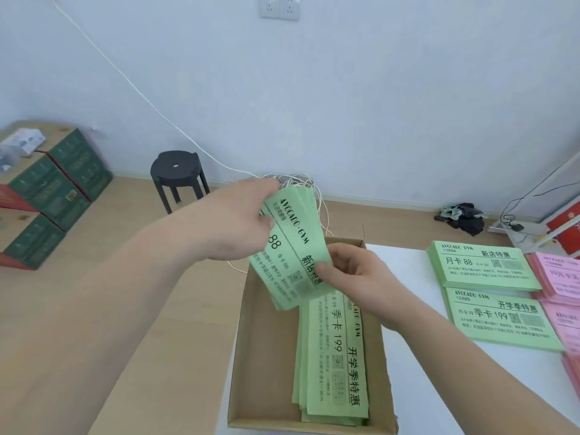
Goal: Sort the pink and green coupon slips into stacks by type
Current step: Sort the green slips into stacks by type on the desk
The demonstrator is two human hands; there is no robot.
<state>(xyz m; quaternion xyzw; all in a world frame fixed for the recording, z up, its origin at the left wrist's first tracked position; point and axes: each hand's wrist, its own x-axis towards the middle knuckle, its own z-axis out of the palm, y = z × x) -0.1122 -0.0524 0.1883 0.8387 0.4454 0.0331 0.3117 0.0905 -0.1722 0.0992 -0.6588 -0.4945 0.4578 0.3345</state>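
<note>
My left hand grips the far end of a bundle of green coupon slips held above a cardboard box. My right hand pinches the near end of the same bundle with thumb and fingers. More green slips lie loosely piled in the box. On the white table to the right sit two green stacks, a far green stack and a near green stack. Pink stacks lie along the right edge, partly cut off.
A black stool stands on the wooden floor by the wall. Green and red cartons are stacked at the left. A white cord runs down the wall into a coil behind the bundle. Dark cloth and cables lie at the right.
</note>
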